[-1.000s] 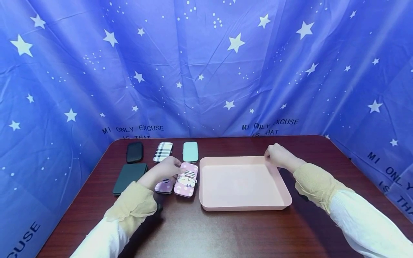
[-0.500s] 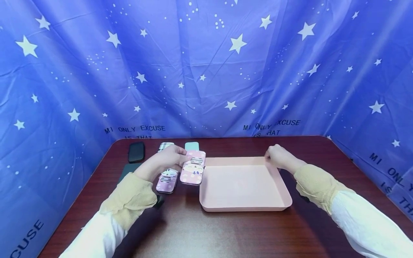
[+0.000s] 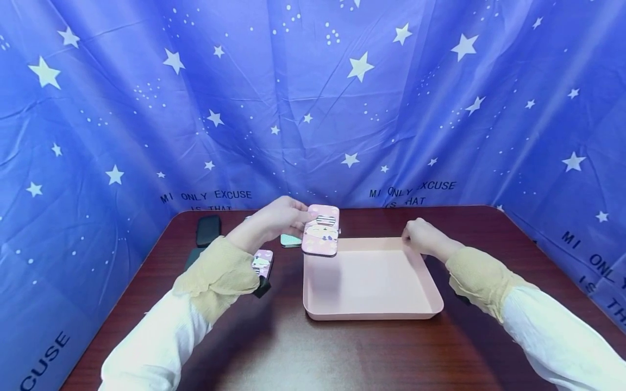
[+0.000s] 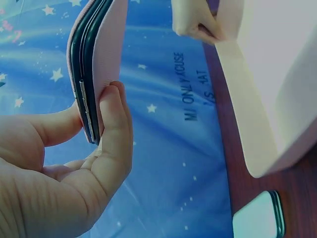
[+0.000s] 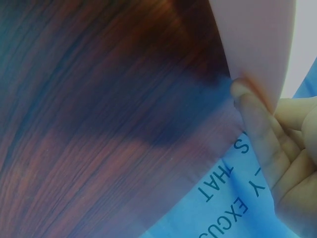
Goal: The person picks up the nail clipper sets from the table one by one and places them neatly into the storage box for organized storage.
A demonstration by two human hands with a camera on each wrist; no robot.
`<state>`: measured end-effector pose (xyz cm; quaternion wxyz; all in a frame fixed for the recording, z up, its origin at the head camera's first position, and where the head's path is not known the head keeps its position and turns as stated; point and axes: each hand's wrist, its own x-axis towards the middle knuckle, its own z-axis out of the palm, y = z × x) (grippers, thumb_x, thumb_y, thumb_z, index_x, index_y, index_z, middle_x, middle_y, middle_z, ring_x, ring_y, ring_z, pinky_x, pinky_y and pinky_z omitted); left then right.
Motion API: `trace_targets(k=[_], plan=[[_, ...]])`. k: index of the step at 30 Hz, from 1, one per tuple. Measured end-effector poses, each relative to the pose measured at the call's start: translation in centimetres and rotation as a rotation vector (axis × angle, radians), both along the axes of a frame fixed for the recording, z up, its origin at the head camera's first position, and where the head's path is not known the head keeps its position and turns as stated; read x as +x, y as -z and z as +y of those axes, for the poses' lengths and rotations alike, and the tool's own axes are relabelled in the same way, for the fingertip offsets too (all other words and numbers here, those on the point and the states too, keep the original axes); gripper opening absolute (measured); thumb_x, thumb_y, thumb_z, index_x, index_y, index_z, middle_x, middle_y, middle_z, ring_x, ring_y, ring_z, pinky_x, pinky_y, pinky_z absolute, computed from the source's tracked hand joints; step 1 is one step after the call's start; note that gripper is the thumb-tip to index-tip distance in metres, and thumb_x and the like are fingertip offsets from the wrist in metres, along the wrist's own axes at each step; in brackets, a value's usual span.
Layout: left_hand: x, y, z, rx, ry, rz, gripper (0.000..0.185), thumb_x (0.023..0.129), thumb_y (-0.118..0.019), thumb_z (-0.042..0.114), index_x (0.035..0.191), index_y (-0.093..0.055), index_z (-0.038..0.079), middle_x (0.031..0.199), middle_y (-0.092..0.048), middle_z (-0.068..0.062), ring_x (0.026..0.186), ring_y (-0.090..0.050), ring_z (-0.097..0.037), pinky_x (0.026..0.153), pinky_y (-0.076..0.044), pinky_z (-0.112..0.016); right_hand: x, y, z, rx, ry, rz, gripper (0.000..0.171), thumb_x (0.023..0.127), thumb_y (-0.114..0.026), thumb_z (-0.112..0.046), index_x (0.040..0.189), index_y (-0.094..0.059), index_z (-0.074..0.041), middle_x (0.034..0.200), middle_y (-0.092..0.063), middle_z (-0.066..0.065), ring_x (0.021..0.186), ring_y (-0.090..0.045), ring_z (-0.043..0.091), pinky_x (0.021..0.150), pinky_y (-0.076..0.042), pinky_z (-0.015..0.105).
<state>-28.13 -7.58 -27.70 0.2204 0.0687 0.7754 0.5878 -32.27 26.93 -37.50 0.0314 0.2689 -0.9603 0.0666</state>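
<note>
A pink patterned case (image 3: pixel 320 231) is pinched between thumb and fingers of the left hand (image 3: pixel 279 217) and held in the air over the far left corner of the pink tray (image 3: pixel 430 312), whose far rim is gripped by the right hand (image 3: pixel 420 234). The carrying step appears under way; lowering into the tray is judged to be called for next.

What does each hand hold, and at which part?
Left hand pinches the pink patterned case by its long edge; right hand grips the pink plastic tray at its far corner.
</note>
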Motion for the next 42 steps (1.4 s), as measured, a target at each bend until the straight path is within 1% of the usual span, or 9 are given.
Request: trace_targets(k=[4, 7, 12, 17, 21, 27, 32, 37, 42], plan=[[-0.4, -0.5, 1.7, 0.023, 0.014, -0.006, 0.028, 0.094, -0.058, 0.01, 0.113, -0.054, -0.01, 0.079, -0.064, -0.008, 0.067, -0.062, -0.013, 0.069, -0.057, -0.031, 0.1, -0.2, 0.0, -0.007, -0.007, 0.002, 0.038, 0.072, -0.049, 0.013, 0.048, -0.042, -0.016, 0.044, -0.041, -0.008, 0.032, -0.043, 0.001, 0.04, -0.037, 0.02], [-0.9, -0.5, 3.1, 0.064, 0.001, -0.044, 0.028, 0.093, -0.059, 0.009, 0.113, -0.054, -0.009, 0.08, -0.064, -0.008, 0.068, -0.063, -0.014, 0.07, -0.058, -0.032, 0.1, -0.4, 0.0, -0.02, -0.017, -0.003, 0.038, 0.072, -0.05, 0.013, 0.048, -0.043, -0.015, 0.044, -0.043, -0.007, 0.031, -0.045, 0.002, 0.038, -0.038, 0.019], [-1.5, -0.2, 5.4, 0.139, -0.019, -0.107, 0.032, 0.092, -0.06, 0.009, 0.117, -0.053, -0.01, 0.08, -0.063, -0.009, 0.07, -0.062, -0.016, 0.078, -0.057, -0.035, 0.0, -0.7, 0.1, -0.034, 0.01, -0.082, 0.034, 0.073, -0.049, 0.012, 0.049, -0.048, -0.011, 0.046, -0.05, -0.002, 0.032, -0.052, 0.008, 0.034, -0.042, 0.02], [-1.9, 0.4, 7.7, 0.214, -0.024, -0.171, 0.033, 0.092, -0.059, 0.007, 0.119, -0.055, -0.013, 0.082, -0.063, -0.013, 0.07, -0.062, -0.019, 0.085, -0.054, -0.04, -0.4, -1.0, 0.3, -0.009, 0.008, -0.154, 0.024, 0.074, -0.052, 0.012, 0.061, -0.065, -0.004, 0.065, -0.066, 0.011, 0.035, -0.057, 0.014, 0.034, -0.045, 0.021], [-2.1, 0.9, 9.5, 0.233, -0.022, -0.234, 0.033, 0.092, -0.059, 0.005, 0.119, -0.055, -0.014, 0.096, -0.065, -0.021, 0.076, -0.062, -0.022, 0.088, -0.053, -0.041, -0.9, -1.0, 0.5, 0.007, 0.006, -0.178, 0.022, 0.074, -0.054, 0.012, 0.067, -0.07, -0.003, 0.074, -0.069, 0.015, 0.036, -0.058, 0.013, 0.035, -0.046, 0.021], [-2.6, 2.5, 11.9, 0.227, -0.039, -0.295, 0.028, 0.09, -0.062, 0.003, 0.112, -0.058, -0.013, 0.113, -0.062, -0.028, 0.08, -0.064, -0.027, 0.085, -0.054, -0.04, -1.0, -0.5, 0.6, -0.012, 0.002, -0.152, 0.02, 0.071, -0.056, 0.011, 0.064, -0.069, -0.003, 0.067, -0.067, 0.013, 0.037, -0.058, 0.013, 0.037, -0.047, 0.021], [-2.7, 4.0, 12.9, 0.198, -0.039, -0.307, 0.023, 0.09, -0.061, 0.002, 0.107, -0.059, -0.013, 0.114, -0.062, -0.03, 0.076, -0.064, -0.027, 0.085, -0.054, -0.04, -1.0, -0.3, 0.3, -0.039, 0.052, -0.204, 0.021, 0.075, -0.056, 0.01, 0.062, -0.065, -0.003, 0.067, -0.064, 0.014, 0.035, -0.057, 0.013, 0.035, -0.046, 0.022], [-2.5, 6.0, 13.4, 0.125, -0.026, -0.298, 0.02, 0.09, -0.061, 0.001, 0.104, -0.061, -0.012, 0.109, -0.064, -0.029, 0.072, -0.063, -0.025, 0.083, -0.055, -0.04, -1.0, -0.4, 0.2, -0.023, 0.009, -0.171, 0.021, 0.075, -0.055, 0.011, 0.073, -0.073, -0.001, 0.08, -0.07, 0.018, 0.035, -0.056, 0.01, 0.035, -0.046, 0.021], [-2.5, 7.8, 14.0, 0.078, -0.004, -0.273, 0.021, 0.088, -0.061, -0.003, 0.105, -0.06, -0.015, 0.102, -0.065, -0.029, 0.08, -0.065, -0.03, 0.081, -0.056, -0.042, -1.1, -0.5, 0.2, -0.011, 0.009, -0.184, 0.021, 0.075, -0.056, 0.013, 0.073, -0.072, -0.001, 0.081, -0.07, 0.019, 0.035, -0.056, 0.011, 0.035, -0.046, 0.021]])
